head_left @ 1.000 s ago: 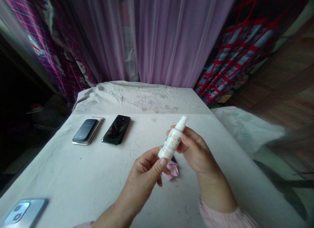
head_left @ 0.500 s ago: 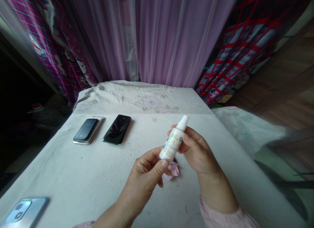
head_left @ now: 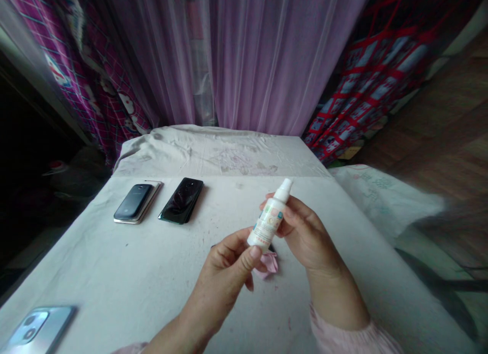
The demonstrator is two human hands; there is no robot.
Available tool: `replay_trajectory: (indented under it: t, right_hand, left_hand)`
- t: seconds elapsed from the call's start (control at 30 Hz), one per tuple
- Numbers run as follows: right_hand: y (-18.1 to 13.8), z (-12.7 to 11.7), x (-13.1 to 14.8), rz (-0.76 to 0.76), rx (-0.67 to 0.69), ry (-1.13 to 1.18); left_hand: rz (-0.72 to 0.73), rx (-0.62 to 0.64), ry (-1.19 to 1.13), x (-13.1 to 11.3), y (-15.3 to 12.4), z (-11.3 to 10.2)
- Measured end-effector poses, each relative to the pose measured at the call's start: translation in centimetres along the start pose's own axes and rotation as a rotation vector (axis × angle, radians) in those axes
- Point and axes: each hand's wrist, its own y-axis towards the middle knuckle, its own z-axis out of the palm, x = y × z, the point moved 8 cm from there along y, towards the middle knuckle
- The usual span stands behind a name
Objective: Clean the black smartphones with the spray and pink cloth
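Between my two hands I hold a small white spray bottle (head_left: 267, 222) with a printed label, tilted so its capped nozzle points up and to the right. My left hand (head_left: 231, 267) pinches its base between thumb and fingers. Around its upper part, just below the cap, the fingers of my right hand (head_left: 303, 229) are closed. Under the bottle lies a pink cloth (head_left: 269, 265) on the table, partly hidden by my left hand. A dark edge of something shows beside the cloth, too covered to make out.
The table (head_left: 152, 272) has a white cloth cover. At its left lie a dark phone (head_left: 133, 201) stacked on a lighter one and a glossy black phone (head_left: 182, 200). A light blue phone (head_left: 57, 326) sits at the near left corner. Purple curtains (head_left: 267, 64) hang behind.
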Motion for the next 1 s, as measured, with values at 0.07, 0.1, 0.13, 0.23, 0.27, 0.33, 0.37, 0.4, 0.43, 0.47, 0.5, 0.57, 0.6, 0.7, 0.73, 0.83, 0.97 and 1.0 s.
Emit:
replay_trajectory:
  t: [0.07, 0.1, 0.13, 0.23, 0.27, 0.33, 0.37, 0.4, 0.43, 0.47, 0.5, 0.57, 0.6, 0.7, 0.73, 0.83, 0.97, 1.0]
  right_hand:
    - [0.01, 0.00, -0.03, 0.003, 0.003, 0.000]
    - [0.01, 0.00, -0.04, 0.004, 0.003, -0.001]
    - [0.01, -0.01, -0.04, 0.005, 0.004, -0.002]
    - [0.00, -0.05, -0.04, 0.003, 0.003, -0.025]
    - [-0.01, -0.07, -0.02, 0.000, 0.000, -0.037]
    - [-0.03, -0.10, -0.03, -0.001, -0.006, -0.056]
    - [-0.03, -0.10, -0.04, -0.001, -0.009, -0.058]
    - [-0.04, -0.09, -0.06, 0.000, -0.010, -0.056]
    - [-0.04, -0.08, -0.08, 0.001, -0.009, -0.052]
    - [-0.03, -0.07, -0.09, 0.002, -0.008, -0.050]
    - [-0.02, -0.07, -0.11, 0.003, -0.008, -0.052]
    - [-0.01, -0.15, -0.11, 0.004, -0.015, -0.063]
    - [0.00, -0.20, -0.10, 0.003, -0.019, -0.070]
    - [0.00, -0.27, -0.04, -0.006, -0.021, -0.083]
    - [0.00, -0.25, -0.03, -0.008, -0.017, -0.085]
    - [0.01, -0.16, -0.03, -0.015, -0.003, -0.082]
    - [0.02, -0.11, -0.05, -0.019, 0.002, -0.063]
    - [0.03, -0.13, -0.07, -0.018, 0.000, -0.065]
  left_hand:
    - [0.003, 0.012, -0.009, -0.01, -0.02, 0.10]
    - [0.001, 0.016, -0.013, -0.01, -0.03, 0.15]
    - [-0.002, 0.019, -0.017, 0.00, -0.03, 0.19]
    - [-0.007, 0.018, -0.015, -0.03, -0.02, 0.24]
    - [-0.006, 0.016, -0.010, -0.05, -0.02, 0.23]
    - [-0.006, 0.010, -0.002, -0.10, -0.01, 0.20]
    - [-0.008, 0.007, 0.000, -0.09, -0.01, 0.18]
    - [-0.011, 0.005, 0.000, -0.08, -0.01, 0.16]
    - [-0.012, 0.004, -0.002, -0.09, -0.02, 0.16]
    - [-0.011, 0.003, -0.002, -0.09, -0.03, 0.16]
    - [-0.012, 0.000, 0.001, -0.09, -0.04, 0.15]
    - [-0.013, -0.006, 0.007, -0.08, -0.06, 0.14]
    - [-0.015, -0.009, 0.011, -0.06, -0.06, 0.14]
    - [-0.021, -0.011, 0.013, -0.01, -0.08, 0.16]
    - [-0.019, -0.007, 0.012, -0.01, -0.08, 0.18]
    - [-0.006, 0.011, 0.009, -0.02, -0.10, 0.16]
    - [0.001, 0.030, 0.002, 0.13, -0.10, 0.12]
    - [-0.002, 0.029, 0.003, 0.21, -0.09, 0.10]
